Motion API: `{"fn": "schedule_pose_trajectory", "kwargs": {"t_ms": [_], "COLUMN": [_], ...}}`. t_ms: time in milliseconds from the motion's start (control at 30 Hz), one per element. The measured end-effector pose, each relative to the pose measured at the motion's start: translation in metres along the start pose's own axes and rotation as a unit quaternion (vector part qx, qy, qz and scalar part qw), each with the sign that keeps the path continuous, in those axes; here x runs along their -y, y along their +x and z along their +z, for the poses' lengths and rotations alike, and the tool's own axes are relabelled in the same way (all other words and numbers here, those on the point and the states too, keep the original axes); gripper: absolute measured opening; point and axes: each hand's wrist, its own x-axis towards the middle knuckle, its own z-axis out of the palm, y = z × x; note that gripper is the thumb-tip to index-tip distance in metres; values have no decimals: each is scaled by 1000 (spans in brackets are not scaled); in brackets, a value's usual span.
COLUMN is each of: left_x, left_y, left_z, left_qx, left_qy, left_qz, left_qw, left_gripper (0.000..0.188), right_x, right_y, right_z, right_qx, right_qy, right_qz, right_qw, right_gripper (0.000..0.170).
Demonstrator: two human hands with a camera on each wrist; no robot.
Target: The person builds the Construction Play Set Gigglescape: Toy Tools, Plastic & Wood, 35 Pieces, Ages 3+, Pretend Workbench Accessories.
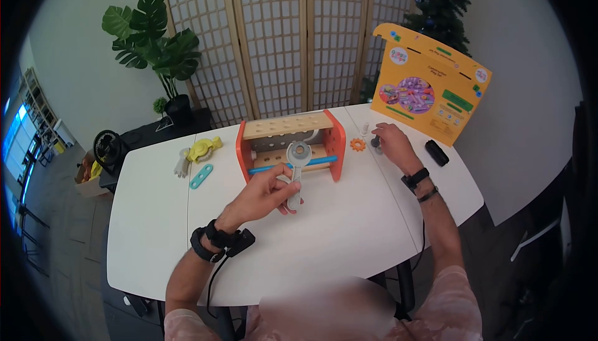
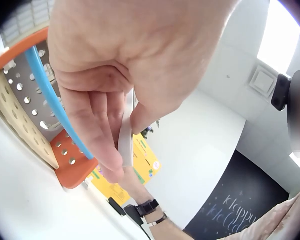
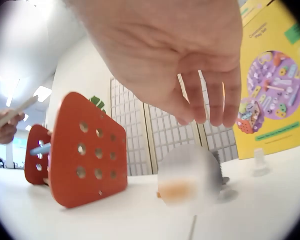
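My left hand [image 1: 266, 193] pinches a grey toy wrench [image 1: 296, 182] by its handle, thumb on one side and fingers on the other. Its ring end points up, in front of a toy workbench [image 1: 337, 148] with orange end panels and a blue rod. Over on the right, my right hand [image 1: 395, 145] hangs low above a dark grey gear [image 1: 375, 142], its fingers extended downward. From the right wrist view, nothing shows between those fingers [image 3: 216, 102]. Beside the gear lie an orange gear [image 1: 357, 145] and a white bolt [image 1: 365, 130]; a pale blurred disc partly covers both gears there.
A yellow cardboard package [image 1: 430, 89] stands at the back right, near a black case [image 1: 436, 153]. To the workbench's left lie a yellow toy piece [image 1: 204, 149], a grey toy piece [image 1: 182, 165] and a teal strip with holes [image 1: 201, 176]. Everything sits on a white table [image 1: 330, 235].
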Motion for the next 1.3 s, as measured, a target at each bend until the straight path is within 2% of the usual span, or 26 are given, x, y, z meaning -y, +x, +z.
{"fn": "schedule_pose_trajectory", "kwargs": {"t_ms": [67,100,167,200,267,400,600,667,700,767,800,867,900,967,1033,1133,1300], "left_x": [1,2,5,7,7,7,10,9,8,6,5,5,6,7,8,8,13], "left_y": [0,1,2,2,2,2,6,8,9,11,13,16,18,22,23,24,27], "left_z": [0,0,-1,-1,-2,-1,-3,-2,-1,0,0,-1,-1,-2,-2,0,-4], "left_qx": [0,-4,-9,-9,-9,-7,3,4,0,-5,-9,-13,-10,-6,-4,-5,-1], "left_qy": [-3,-8,-11,-14,-17,-12,-36,-47,-55,-62,-65,-68,-76,-81,-87,-83,-87], "left_qz": [-10,-15,-20,-23,-24,-32,-39,-42,-45,-47,-49,-49,-46,-40,-48,-51,-54], "left_qw": [1000,1000,1000,1000,1000,999,999,998,997,997,997,996,996,996,995,995,995], "left_gripper": [29,29,30,30,30,30,30,30,29,27,28,29,29,29,29,29,30], "right_x": [2,3,4,1,-1,1,31,52,59,70,74,83,88,100,113,137,149], "right_y": [1,4,15,18,24,28,36,47,51,58,63,72,75,79,81,81,81], "right_z": [6,8,12,17,26,25,-12,-33,-40,-48,-46,-39,-36,-25,-12,-3,5], "right_qx": [42,41,135,133,163,164,150,169,169,88,86,-22,-24,0,-16,-54,-61], "right_qy": [-114,-112,-253,-253,-326,-327,-198,-95,-95,50,50,186,185,337,348,255,220], "right_qz": [-53,-53,-86,-86,-104,-121,-110,-39,-40,-22,-23,-28,-29,50,44,-11,-31], "right_qw": [991,991,954,954,925,923,962,980,980,995,995,982,982,940,936,965,973], "right_gripper": [27,27,19,19,13,11,15,18,18,23,23,28,28,33,29,27,29]}}
